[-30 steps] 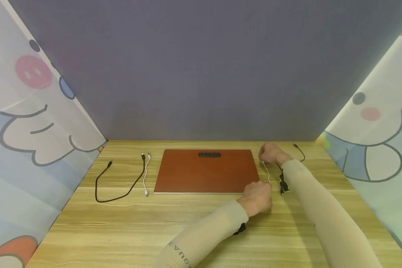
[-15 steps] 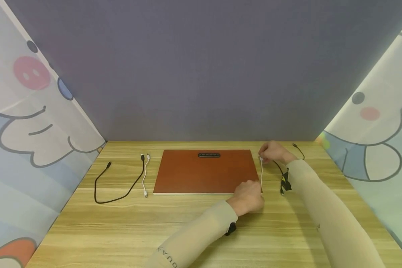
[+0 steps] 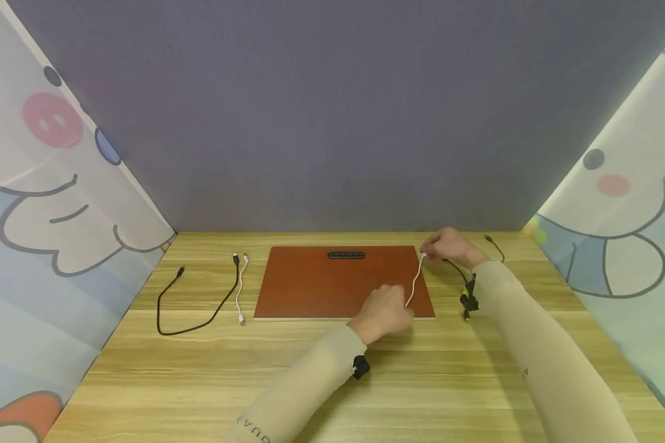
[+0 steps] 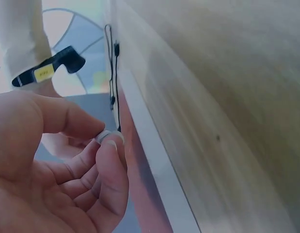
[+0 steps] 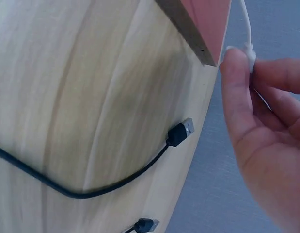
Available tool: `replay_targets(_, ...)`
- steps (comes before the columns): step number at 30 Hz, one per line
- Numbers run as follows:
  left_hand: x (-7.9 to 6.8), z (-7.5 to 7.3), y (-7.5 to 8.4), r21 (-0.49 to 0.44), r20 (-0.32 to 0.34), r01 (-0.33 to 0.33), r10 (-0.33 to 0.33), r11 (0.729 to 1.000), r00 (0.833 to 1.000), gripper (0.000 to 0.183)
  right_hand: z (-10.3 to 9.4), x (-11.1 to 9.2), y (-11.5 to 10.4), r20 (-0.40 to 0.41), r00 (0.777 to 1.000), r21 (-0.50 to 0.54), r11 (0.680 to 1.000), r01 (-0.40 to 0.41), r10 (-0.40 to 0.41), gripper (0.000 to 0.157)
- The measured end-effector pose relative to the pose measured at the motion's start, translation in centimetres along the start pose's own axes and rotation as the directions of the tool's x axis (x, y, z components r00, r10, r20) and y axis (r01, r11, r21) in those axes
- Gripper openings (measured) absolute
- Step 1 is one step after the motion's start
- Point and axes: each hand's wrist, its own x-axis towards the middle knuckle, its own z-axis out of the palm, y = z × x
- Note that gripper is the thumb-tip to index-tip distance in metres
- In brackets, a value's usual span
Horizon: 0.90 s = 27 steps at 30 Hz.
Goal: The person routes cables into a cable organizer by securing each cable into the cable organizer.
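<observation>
A short white USB-type cable [image 3: 415, 282] stretches between my two hands over the right part of a reddish-brown board [image 3: 310, 286]. My left hand [image 3: 385, 314] is at the board's front edge. In the left wrist view its thumb and finger pinch the cable's white plug [image 4: 111, 138]. At the board's back right corner, my right hand [image 3: 450, 245] pinches the other white plug [image 5: 251, 59] between thumb and fingers. The fingertips partly hide both plugs. A dark strip with several slots [image 3: 346, 255] lies at the board's back edge.
Left of the board lie a black cable [image 3: 199, 326] and another white cable [image 3: 241, 292]. Black cables, one with a metal USB plug [image 5: 181, 132], lie to the right, partly under my right arm. A grey panel [image 3: 332, 123] rises behind the wooden table [image 3: 227, 381].
Both hands have moved left with the white cable, from beside the board to over its right part. The cable is now held up, and the right hand has also moved slightly back.
</observation>
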Motion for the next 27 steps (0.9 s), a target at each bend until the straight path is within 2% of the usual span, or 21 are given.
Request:
replay_targets(4, -0.1, -0.7, -1.0, -0.036, -0.007, 0.015, -0.015, 0.999, 1.000, 0.023, 0.1, 0.3, -0.2, 0.045, 0.999, 0.027, 0.999, 0.026, -0.027, 0.034)
replay_targets(8, -0.2, -1.3, -2.0, -0.024, -0.019, 0.023, -0.023, 0.999, 1.000, 0.031, 0.2, 0.4, -0.4, 0.070, 0.996, -0.002, 0.999, 0.053, -0.053, 0.035)
replay_targets(15, -0.5, -2.3, -3.8, -0.038, -0.041, 0.036, -0.038, 0.999, 0.998, 0.038, 0.9, 0.7, -1.2, 0.032, 0.998, 0.032, 0.998, 0.046, -0.047, 0.028)
replay_targets(22, -0.9, -2.9, -4.9, -0.086, -0.048, 0.053, -0.057, 0.995, 0.997, 0.025, 2.1, 1.9, -2.8, -0.018, 0.996, 0.059, 0.994, 0.092, -0.091, 0.028)
replay_targets(27, -1.3, -3.4, -5.7, -0.099, -0.057, 0.066, -0.072, 0.993, 0.996, 0.023, 3.0, 2.6, -4.1, -0.044, 0.993, 0.050, 0.993, 0.110, -0.108, 0.028)
